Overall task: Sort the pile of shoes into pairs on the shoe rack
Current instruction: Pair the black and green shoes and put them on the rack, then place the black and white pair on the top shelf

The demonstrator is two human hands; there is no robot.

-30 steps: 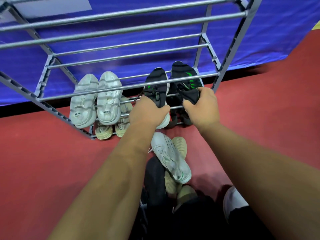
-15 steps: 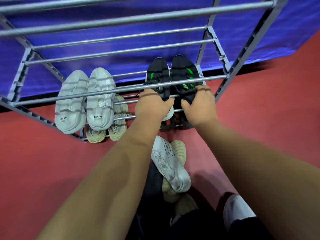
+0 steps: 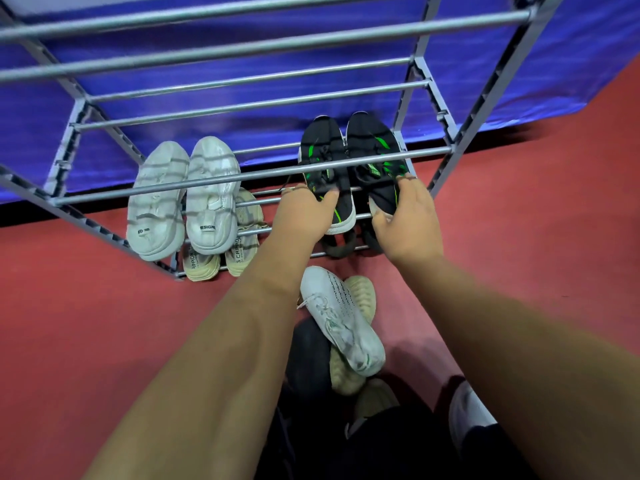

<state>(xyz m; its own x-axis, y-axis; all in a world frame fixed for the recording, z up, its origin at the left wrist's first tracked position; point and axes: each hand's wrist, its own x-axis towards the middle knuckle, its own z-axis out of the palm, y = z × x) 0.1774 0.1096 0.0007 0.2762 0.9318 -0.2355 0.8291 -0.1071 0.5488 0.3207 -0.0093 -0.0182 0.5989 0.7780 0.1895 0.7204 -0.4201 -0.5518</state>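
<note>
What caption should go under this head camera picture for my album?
Left hand touches, right hand holds black-and-green sneakers on the shoe rack beside white sneakers; unsorted shoes lie on the floor.

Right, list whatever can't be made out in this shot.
All head view.
Grip of the left hand and right hand: palms face away, so hold or mere touch is unclear.
The dark pair beneath the black-and-green shoes: mostly covered by them and both hands.
The dark shoes under the white sneaker: lost in shadow.
The white object, bottom right: partly hidden by the right forearm.
</note>
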